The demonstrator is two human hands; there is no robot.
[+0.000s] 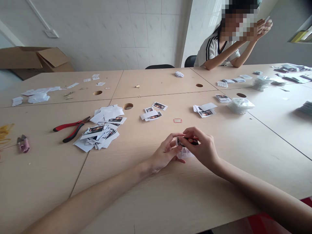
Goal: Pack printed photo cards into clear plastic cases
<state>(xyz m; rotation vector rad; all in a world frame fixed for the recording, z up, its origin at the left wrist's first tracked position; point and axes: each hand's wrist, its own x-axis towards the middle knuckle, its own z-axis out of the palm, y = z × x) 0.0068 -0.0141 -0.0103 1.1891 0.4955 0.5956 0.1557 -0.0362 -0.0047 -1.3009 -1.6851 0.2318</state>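
Note:
Just above the table's near part, my left hand (pixel 165 151) grips a small clear plastic box (pixel 185 154) from its left side. Over the box my right hand (pixel 203 144) pinches a small dark printed card (pixel 192 141), its fingers bent across the card's top edge. The card lies against the upper part of the box; whether it is inside cannot be made out. Beyond my hands lie a little red-edged label (pixel 177 120), a few printed cards (pixel 152 114) and another small stack of cards (pixel 206 110).
A big heap of cards (pixel 99 133) and red-handled pliers (pixel 75 126) lie to the left, with small cutters (pixel 23 143) farther out. Stacked clear boxes (pixel 241 105) stand at right. The table has round holes (pixel 128 106). A co-worker (pixel 219 48) sits across, hands raised.

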